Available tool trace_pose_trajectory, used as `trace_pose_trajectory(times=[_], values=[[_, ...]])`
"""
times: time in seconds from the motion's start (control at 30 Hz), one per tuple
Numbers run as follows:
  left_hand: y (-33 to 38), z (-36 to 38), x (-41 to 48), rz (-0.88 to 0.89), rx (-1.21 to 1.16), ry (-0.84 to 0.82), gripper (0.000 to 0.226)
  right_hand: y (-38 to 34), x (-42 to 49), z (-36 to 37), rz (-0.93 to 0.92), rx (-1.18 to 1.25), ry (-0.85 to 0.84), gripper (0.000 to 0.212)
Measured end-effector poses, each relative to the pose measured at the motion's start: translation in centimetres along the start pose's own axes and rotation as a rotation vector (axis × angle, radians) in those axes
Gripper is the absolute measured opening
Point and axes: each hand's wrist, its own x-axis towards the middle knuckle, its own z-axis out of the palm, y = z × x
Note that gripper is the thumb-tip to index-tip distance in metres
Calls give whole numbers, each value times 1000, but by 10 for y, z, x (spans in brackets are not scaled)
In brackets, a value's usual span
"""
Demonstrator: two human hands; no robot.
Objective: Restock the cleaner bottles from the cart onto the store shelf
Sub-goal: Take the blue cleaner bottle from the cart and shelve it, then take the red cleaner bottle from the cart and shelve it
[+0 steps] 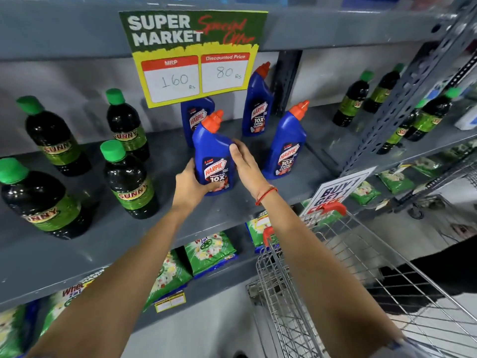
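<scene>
The grey metal shelf spans the view, with a wire cart standing at the lower right, in front of it. The cart's visible basket area shows no bottles.

A price sign hangs from the shelf above; it reads MRP 160 and Discounted Price 80.

Four dark bottles with green caps, labelled SUNNY, stand on the left part of the shelf; the nearest one is at the far left edge. More green-capped dark bottles stand in the bay to the right; their count cannot be told for certain.

Four blue cleaner bottles with orange-red caps stand on the shelf below the sign. Two stand at the back: one partly hidden by the sign, one upright to its right. One stands forward on the right. The fourth, the held cleaner bottle, is upright near the front edge, base on or just above the shelf.

The left hand wraps its fingers around the lower left side of the held cleaner bottle. The right hand presses its fingers against the bottle's right shoulder. A red thread band circles the right wrist.
</scene>
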Motion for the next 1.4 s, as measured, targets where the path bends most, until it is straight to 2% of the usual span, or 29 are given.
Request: trace_pose_trajectory(times=[0.13, 0.2, 0.27, 0.37, 0.43, 0.5, 0.53, 0.7, 0.87, 1.0, 1.07, 1.17, 1.3, 1.4], values=[[-6, 7, -6, -27, -6, 61, 73, 6, -13, -8, -10, -11, 65, 42], [-13, 16, -17, -29, -24, 172, 81, 20, -27, -20, -11, 16, 169, 35], [-12, 28, -42, -9, -29, 266, 78, 42, -46, -38, 0, 78, 298, 25], [-6, 55, -84, 118, 51, 261, 64, 82, -86, -74, 77, 124, 502, 6], [-6, 81, -105, 222, 114, 112, 55, 112, -120, -102, 153, 135, 652, 13], [-9, 112, -118, 324, 184, -78, 48, 147, -158, -128, 255, 80, 753, 5], [-10, 130, -125, 356, 197, -188, 46, 167, -175, -140, 323, 44, 792, 9], [-4, 215, -156, 400, 271, -680, 50, 268, -265, -177, 773, -1, 918, 31], [-2, 302, -192, 301, 465, -1124, 50, 354, -354, -178, 1203, 5, 884, 36], [-22, 364, -233, 157, 596, -1402, 50, 414, -402, -157, 1342, 53, 798, 47], [-40, 390, -248, 24, 610, -1455, 45, 421, -408, -149, 1377, 121, 775, 43], [-79, 419, -263, -179, 607, -1413, 34, 416, -408, -147, 1370, 166, 850, 43], [-114, 433, -285, -242, 700, -1471, 20, 422, -408, -141, 1401, 258, 1019, 32], [-133, 442, -298, -266, 722, -1488, 35, 430, -399, -135, 1378, 362, 1162, 28]])
